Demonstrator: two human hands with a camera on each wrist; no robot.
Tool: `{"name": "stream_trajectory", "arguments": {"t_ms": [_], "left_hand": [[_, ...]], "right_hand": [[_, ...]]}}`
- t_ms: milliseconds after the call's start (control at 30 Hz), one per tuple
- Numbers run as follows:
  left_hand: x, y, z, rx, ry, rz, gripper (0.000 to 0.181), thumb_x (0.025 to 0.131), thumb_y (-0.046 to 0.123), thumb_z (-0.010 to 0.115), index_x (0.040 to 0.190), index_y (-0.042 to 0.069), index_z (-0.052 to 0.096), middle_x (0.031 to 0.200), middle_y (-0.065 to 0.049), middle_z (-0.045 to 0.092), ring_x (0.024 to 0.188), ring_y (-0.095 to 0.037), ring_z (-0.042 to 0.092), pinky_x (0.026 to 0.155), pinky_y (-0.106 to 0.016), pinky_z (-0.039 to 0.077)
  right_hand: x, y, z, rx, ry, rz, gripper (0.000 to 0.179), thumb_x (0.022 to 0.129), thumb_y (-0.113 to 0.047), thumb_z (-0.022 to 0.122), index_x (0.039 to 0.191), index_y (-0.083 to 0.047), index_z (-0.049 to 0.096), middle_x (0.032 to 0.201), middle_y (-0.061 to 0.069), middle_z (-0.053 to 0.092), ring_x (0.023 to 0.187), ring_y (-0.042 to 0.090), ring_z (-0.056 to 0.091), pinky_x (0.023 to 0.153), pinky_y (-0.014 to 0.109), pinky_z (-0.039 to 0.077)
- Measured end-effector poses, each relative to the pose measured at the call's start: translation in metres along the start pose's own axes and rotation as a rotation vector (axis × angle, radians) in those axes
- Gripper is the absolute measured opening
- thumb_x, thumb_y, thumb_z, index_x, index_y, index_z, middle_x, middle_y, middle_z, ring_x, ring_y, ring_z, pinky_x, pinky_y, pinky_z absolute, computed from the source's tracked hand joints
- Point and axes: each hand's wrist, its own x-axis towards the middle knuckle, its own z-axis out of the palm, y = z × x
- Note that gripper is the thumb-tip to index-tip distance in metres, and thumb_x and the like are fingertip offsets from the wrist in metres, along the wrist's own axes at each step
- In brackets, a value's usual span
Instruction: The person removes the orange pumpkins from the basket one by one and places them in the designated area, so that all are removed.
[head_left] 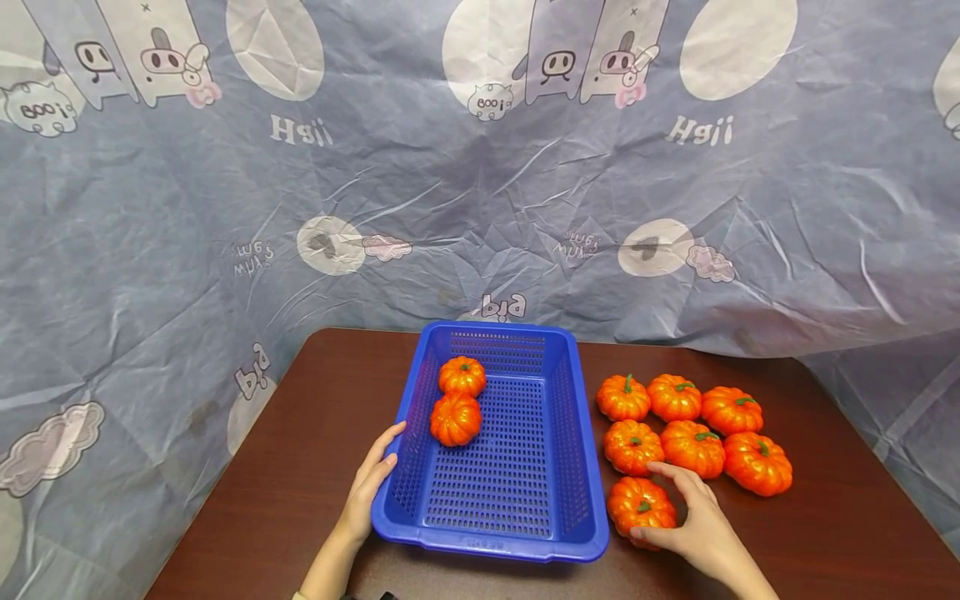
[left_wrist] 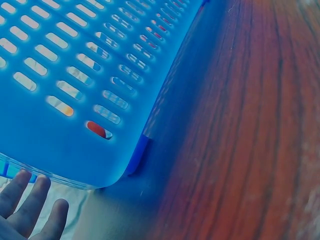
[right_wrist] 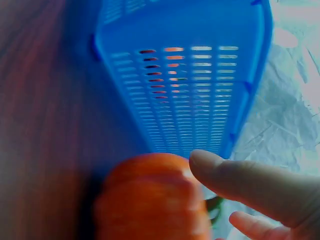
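Note:
My right hand [head_left: 697,525] spreads around the nearest small orange pumpkin [head_left: 640,505], thumb at its near side and fingers reaching over its far side. In the right wrist view the thumb [right_wrist: 230,180] overlaps the edge of that pumpkin [right_wrist: 155,200], whose green stem shows beside it. At the left side of a blue perforated plastic basket [head_left: 491,543], my left hand [head_left: 367,483] has its fingertips at the rim, fingers fairly straight. Two glossy pumpkins lie inside the basket, one pumpkin [head_left: 462,377] behind the other pumpkin [head_left: 455,419].
Several more pumpkins [head_left: 693,448] sit in close rows on the dark wooden table [head_left: 840,533], right of the basket. Behind the table hangs a wrinkled grey-blue printed cloth [head_left: 450,208].

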Motion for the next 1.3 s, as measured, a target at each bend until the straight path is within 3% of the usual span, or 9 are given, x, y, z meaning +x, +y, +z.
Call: {"name": "stream_trajectory", "arguments": {"t_ms": [167, 300, 633, 933, 1067, 1300], "left_hand": [[0.0, 0.0, -0.001, 0.003, 0.02, -0.023, 0.045, 0.1, 0.016, 0.031, 0.144, 0.006, 0.031, 0.14, -0.024, 0.035, 0.116, -0.027, 0.045, 0.092, -0.029, 0.042], [0.0, -0.001, -0.001, 0.017, 0.025, -0.021, 0.045, 0.1, 0.016, 0.031, 0.144, 0.005, 0.03, 0.14, -0.023, 0.035, 0.116, -0.027, 0.045, 0.092, -0.029, 0.041], [0.0, 0.0, -0.002, 0.002, 0.005, -0.011, 0.046, 0.1, 0.016, 0.031, 0.145, 0.004, 0.029, 0.14, -0.027, 0.033, 0.117, -0.033, 0.044, 0.093, -0.031, 0.041], [0.001, 0.0, 0.0, -0.003, 0.024, -0.027, 0.046, 0.1, 0.016, 0.032, 0.144, 0.005, 0.03, 0.139, -0.026, 0.035, 0.116, -0.035, 0.044, 0.092, -0.033, 0.043], [0.001, 0.0, 0.0, -0.011, 0.017, -0.027, 0.046, 0.1, 0.016, 0.032, 0.144, 0.004, 0.03, 0.138, -0.027, 0.035, 0.116, -0.032, 0.045, 0.092, -0.033, 0.043], [0.001, 0.0, -0.001, -0.013, 0.013, -0.027, 0.045, 0.1, 0.015, 0.031, 0.144, 0.005, 0.03, 0.138, -0.026, 0.034, 0.116, -0.031, 0.045, 0.092, -0.032, 0.042]], "right_hand": [[0.013, -0.014, -0.018, -0.013, 0.0, -0.055, 0.081, 0.06, -0.027, 0.089, 0.128, -0.006, 0.05, 0.123, 0.02, 0.048, 0.111, 0.035, 0.043, 0.085, 0.044, 0.038], [0.029, -0.034, -0.034, 0.028, -0.024, -0.066, 0.079, 0.067, -0.028, 0.085, 0.132, -0.009, 0.045, 0.129, 0.017, 0.044, 0.116, 0.036, 0.041, 0.087, 0.056, 0.035], [0.067, -0.084, -0.051, 0.148, -0.053, -0.105, 0.075, 0.074, -0.026, 0.08, 0.137, -0.013, 0.042, 0.136, 0.014, 0.043, 0.122, 0.037, 0.041, 0.094, 0.055, 0.033], [0.098, -0.122, -0.041, 0.245, -0.088, -0.096, 0.076, 0.075, -0.031, 0.079, 0.139, -0.014, 0.041, 0.137, 0.015, 0.044, 0.125, 0.037, 0.04, 0.099, 0.057, 0.029], [0.112, -0.136, -0.03, 0.326, -0.104, -0.13, 0.074, 0.074, -0.026, 0.081, 0.137, -0.016, 0.043, 0.134, 0.012, 0.048, 0.121, 0.032, 0.046, 0.099, 0.054, 0.033], [0.133, -0.158, -0.006, 0.476, -0.119, -0.218, 0.068, 0.074, -0.011, 0.08, 0.133, -0.009, 0.046, 0.135, 0.008, 0.047, 0.125, 0.025, 0.042, 0.102, 0.043, 0.035]]}}
